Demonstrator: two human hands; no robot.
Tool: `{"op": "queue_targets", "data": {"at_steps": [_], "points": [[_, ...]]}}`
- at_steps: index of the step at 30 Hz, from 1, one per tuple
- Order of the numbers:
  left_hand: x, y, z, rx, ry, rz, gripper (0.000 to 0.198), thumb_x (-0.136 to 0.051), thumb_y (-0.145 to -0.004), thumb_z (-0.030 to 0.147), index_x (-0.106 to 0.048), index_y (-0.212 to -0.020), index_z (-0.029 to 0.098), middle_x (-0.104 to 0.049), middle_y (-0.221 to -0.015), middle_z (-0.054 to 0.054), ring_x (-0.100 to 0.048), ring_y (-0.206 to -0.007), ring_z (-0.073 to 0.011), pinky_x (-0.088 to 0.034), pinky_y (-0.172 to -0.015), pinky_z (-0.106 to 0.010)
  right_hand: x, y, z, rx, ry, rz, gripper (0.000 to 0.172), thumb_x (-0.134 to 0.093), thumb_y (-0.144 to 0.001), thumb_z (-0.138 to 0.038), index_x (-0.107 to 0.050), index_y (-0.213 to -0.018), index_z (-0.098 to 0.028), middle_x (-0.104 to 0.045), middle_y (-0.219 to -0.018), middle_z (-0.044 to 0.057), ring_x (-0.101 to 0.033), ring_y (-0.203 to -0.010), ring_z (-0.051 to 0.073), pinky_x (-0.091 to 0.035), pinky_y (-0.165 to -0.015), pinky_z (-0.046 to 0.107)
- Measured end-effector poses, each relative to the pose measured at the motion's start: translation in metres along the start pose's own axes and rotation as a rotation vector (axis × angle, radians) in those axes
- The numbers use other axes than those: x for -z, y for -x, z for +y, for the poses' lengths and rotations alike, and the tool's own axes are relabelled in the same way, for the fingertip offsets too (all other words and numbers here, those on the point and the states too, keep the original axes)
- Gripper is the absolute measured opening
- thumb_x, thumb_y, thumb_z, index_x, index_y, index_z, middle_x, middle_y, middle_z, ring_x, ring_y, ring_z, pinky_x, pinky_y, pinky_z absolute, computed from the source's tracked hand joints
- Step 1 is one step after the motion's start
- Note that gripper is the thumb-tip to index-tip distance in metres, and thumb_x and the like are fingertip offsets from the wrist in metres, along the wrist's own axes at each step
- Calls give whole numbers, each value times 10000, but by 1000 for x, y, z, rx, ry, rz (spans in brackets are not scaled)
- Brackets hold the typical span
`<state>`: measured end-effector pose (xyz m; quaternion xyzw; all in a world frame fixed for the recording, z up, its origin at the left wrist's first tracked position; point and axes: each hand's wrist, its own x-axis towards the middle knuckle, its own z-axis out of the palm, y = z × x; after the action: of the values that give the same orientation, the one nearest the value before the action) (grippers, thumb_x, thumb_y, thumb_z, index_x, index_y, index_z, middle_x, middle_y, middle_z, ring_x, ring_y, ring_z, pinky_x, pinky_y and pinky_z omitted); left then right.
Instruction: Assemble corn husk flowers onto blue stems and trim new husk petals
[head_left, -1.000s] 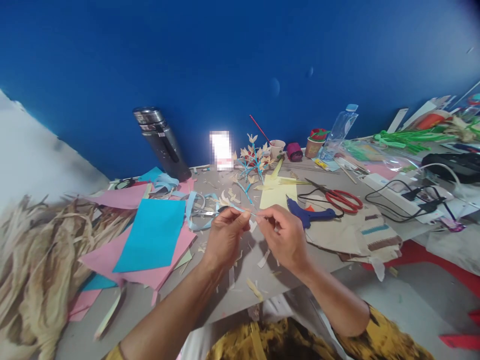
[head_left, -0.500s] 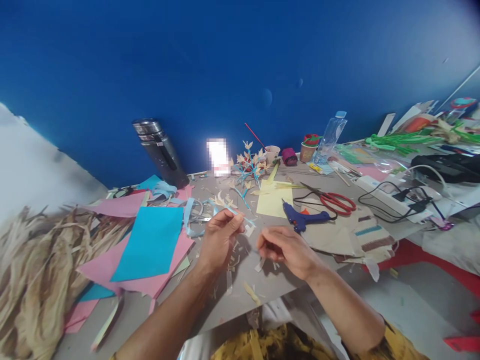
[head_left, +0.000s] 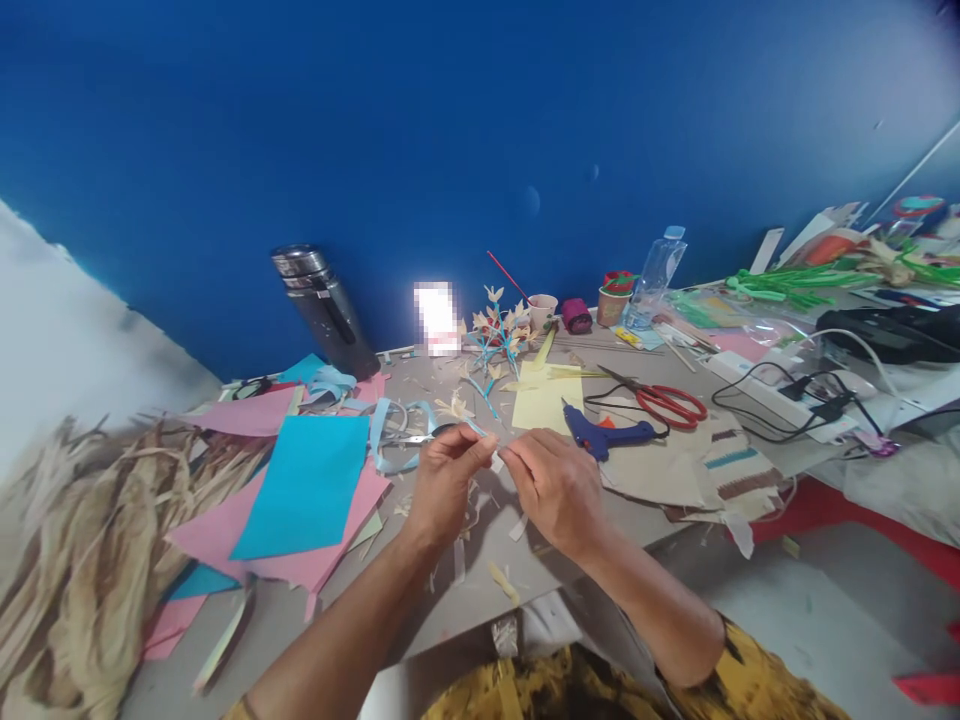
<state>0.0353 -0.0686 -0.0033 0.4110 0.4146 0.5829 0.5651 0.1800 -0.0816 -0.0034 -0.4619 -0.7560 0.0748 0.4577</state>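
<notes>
Low over the middle of the table, my left hand (head_left: 444, 480) pinches a thin blue-wrapped stem (head_left: 475, 427). A cream, dry-looking flower (head_left: 454, 406) shows just beyond those fingers; whether it joins this stem is unclear. My right hand (head_left: 556, 490) is closed, its thumb and fingertips meeting the left fingertips near the stem's end. What it pinches there is too small to make out. Behind the hands stands a blue-stemmed spray of cream flowers (head_left: 501, 335). Silver scissors (head_left: 411, 438) lie partly behind my left hand, beside a loop of light blue ribbon (head_left: 379, 455).
Right of my hands lie a blue glue gun (head_left: 609, 434) and red-handled scissors (head_left: 667, 403), near yellow paper (head_left: 540, 405). Blue paper (head_left: 304, 485) and dried husks (head_left: 97, 560) cover the left side. A dark flask (head_left: 330, 315), clear bottle (head_left: 656, 280) and power strip (head_left: 780, 395) stand farther back.
My right hand has moved left and up to meet my left fingertips, and its fingers have closed together. My left hand keeps its pinch on the stem.
</notes>
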Motion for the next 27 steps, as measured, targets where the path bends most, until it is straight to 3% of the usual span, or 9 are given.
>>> {"op": "queue_targets", "data": {"at_steps": [5,7,11,13,17,20,24,27], "points": [[0,-2,5,82,110,-49,293,-853,-630,356,-630,-670,170,-581,-666,19,-503,-589,-98,-422,-629,-255,0,7,13,-570,-879,-490,523,-464,-938,-597,-650,-748,-147,-638,-619,43,-427,-474,99,-291,-471,228],[0,-3,9,78,154,-19,319,-862,-609,360,-611,-660,171,-592,-694,17,-506,-586,-91,-417,-621,-247,8,9,20,-660,-1018,-577,587,-472,-904,-666,-691,-831,-127,-672,-658,72,-412,-467,92,-267,-458,225],[0,-3,12,64,15,19,325,-824,-658,384,-575,-640,177,-568,-616,24,-519,-600,-107,-424,-656,-250,25,1,31,-584,-825,-321,463,-600,-867,-592,-708,-859,-141,-670,-685,42,-403,-503,88,-279,-481,233],[0,-3,12,69,-65,12,297,-804,-683,377,-588,-650,175,-577,-614,20,-527,-618,-113,-428,-684,-255,28,-8,31,-511,-697,-269,356,-651,-856,-500,-698,-814,-151,-649,-686,17,-408,-532,90,-296,-502,234],[3,-3,11,55,-111,2,255,-811,-675,341,-630,-658,163,-582,-623,20,-508,-622,-102,-404,-674,-241,20,-28,21,-388,-616,-376,230,-640,-852,-376,-698,-815,-157,-620,-688,-10,-474,-610,107,-346,-564,230],[6,-4,15,57,-80,-13,254,-819,-674,348,-648,-673,161,-590,-632,15,-507,-616,-103,-403,-658,-247,10,-35,11,-405,-646,-414,190,-656,-810,-332,-693,-782,-147,-612,-671,-18,-475,-604,103,-343,-556,226],[10,-4,32,107,-30,-61,273,-852,-624,338,-652,-670,158,-603,-654,4,-531,-620,-106,-434,-664,-256,3,-39,4,-468,-701,-361,209,-657,-788,-340,-684,-739,-139,-600,-634,-20,-463,-567,99,-337,-538,227],[16,-12,45,125,-48,-18,327,-879,-568,358,-633,-655,159,-604,-675,1,-554,-638,-113,-463,-657,-257,3,-45,4,-386,-570,-437,200,-616,-816,-309,-718,-864,-144,-660,-692,-2,-518,-586,113,-364,-557,230]]}}
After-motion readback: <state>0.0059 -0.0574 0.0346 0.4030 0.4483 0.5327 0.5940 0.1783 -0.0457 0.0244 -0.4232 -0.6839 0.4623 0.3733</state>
